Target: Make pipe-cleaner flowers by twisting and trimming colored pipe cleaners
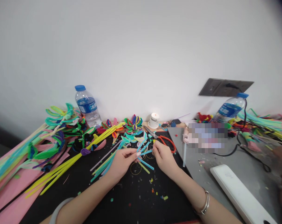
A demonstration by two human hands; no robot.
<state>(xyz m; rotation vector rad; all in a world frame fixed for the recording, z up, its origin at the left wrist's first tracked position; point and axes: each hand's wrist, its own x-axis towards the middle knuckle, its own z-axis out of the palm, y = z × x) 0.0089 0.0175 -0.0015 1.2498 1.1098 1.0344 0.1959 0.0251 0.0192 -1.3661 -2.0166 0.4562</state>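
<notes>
Forearms [92, 194]: reaching in from the bottom edge, silver bracelet [206, 202] on the right wrist
Left hand [122, 160]: fingers pinched around blue fuzzy stems [146, 152], above the black mat [141, 207]
Right hand [164, 158]: fingers drawn narrow near the stems' ends; cannot tell whether they grip anything
Scissors [154, 135]: beyond the hands, near the white tub [153, 120]
Bottles: one on the left [87, 107], upright but tilted-looking; another on the right [229, 109]
White case [238, 189]: on the grey surface [201, 180]
</notes>
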